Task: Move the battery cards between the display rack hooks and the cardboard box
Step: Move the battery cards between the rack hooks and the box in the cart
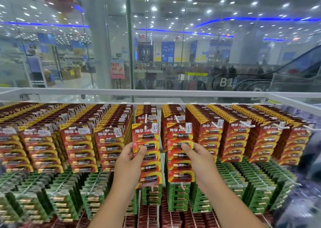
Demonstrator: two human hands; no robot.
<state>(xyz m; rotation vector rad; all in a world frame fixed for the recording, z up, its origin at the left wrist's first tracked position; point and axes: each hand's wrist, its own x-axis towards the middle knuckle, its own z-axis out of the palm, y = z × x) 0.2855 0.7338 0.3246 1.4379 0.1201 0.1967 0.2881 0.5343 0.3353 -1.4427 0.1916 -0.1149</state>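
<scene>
Left hand: grip clamped on a red battery card.
Right hand: grip clamped on a second red card.

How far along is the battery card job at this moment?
Done: the red rows hang packed on most hooks. In hand: the left hand and right hand each hold a red card at the two thinner middle hooks. Left: cannot tell; no cardboard box is in view.
</scene>
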